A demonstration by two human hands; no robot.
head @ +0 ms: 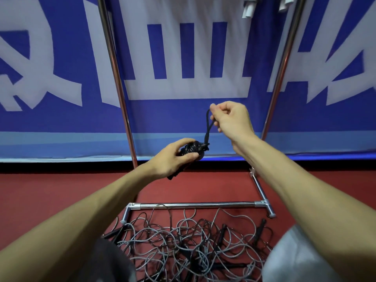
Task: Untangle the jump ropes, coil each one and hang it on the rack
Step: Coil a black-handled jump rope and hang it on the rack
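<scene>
My left hand (173, 159) grips a tight black coiled jump rope (194, 148) with its handles poking out below the palm. A loop of that black rope (208, 127) rises from the bundle, and my right hand (232, 117) pinches its top end. On the red floor below lies a tangled pile of grey and black jump ropes (187, 241) with black handles among them. The chrome rack (120, 82) stands in front of me; its uprights rise on both sides of my hands.
The rack's base bar (195, 204) crosses the floor just beyond the pile. White rope handles (249, 9) hang near the top edge. A blue banner with white letters (183, 58) fills the wall behind. My knees show at the bottom left and right.
</scene>
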